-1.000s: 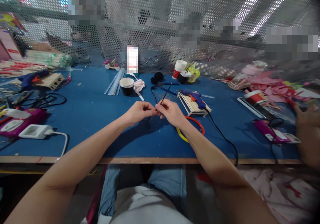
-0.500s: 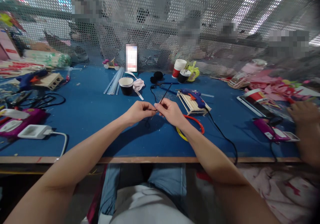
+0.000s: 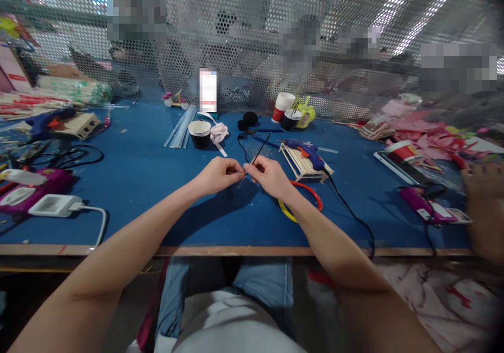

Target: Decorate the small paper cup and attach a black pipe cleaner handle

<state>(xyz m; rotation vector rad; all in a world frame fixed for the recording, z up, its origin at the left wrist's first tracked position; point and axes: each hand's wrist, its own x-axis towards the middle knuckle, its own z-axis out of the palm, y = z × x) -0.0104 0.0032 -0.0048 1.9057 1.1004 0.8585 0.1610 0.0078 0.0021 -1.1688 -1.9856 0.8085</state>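
Over the middle of the blue table, my right hand (image 3: 270, 175) pinches a thin dark stick (image 3: 261, 148) that slants up and away to the right. My left hand (image 3: 221, 175) is closed just beside it, fingertips almost meeting those of the right. A dark strand seems to run between the fingertips, too thin to make out fully. Behind the hands a black cord (image 3: 242, 145) lies on the table, near black fuzzy balls (image 3: 249, 120). A black paper cup (image 3: 200, 135) with a pale ribbon (image 3: 219, 133) stands beyond my left hand.
A blue glue gun (image 3: 307, 153) rests on a wooden stick rack (image 3: 293, 163) to the right. Red and yellow rings (image 3: 315, 195) lie by my right forearm. Power strips (image 3: 55, 206) sit at the left. Another person's hand (image 3: 484, 185) is at the right edge. Perforated metal (image 3: 252, 43) stands behind.
My hands stay almost in place, the left fingertips slightly shifted against the right. The other person's hand at the right edge has moved a little to the right.
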